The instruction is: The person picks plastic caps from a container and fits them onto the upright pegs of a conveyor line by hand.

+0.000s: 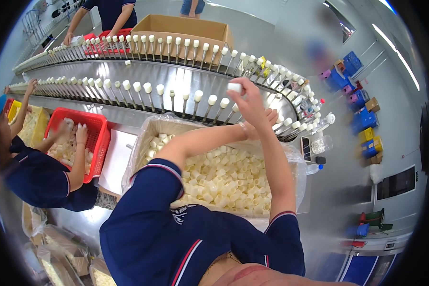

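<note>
Beyond the navy shirt [152, 229], the right hand [248, 98] pinches a white cap [234, 87], best kept level, past the conveyor [186, 78] table's near edge, left hand [271, 117] too hidden to tell.

I hold my right hand [249, 98] raised, thumb and fingers [245, 83] pinched, its wrist [261, 122] crossing my partly hidden left hand [271, 117].

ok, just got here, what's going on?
The right hand pinches a white cap by the near row of capped pegs. The left hand is partly hidden behind the right forearm; can't tell if it holds anything. A lined box of loose caps sits below. At left, a co-worker works at a red basket.
</note>
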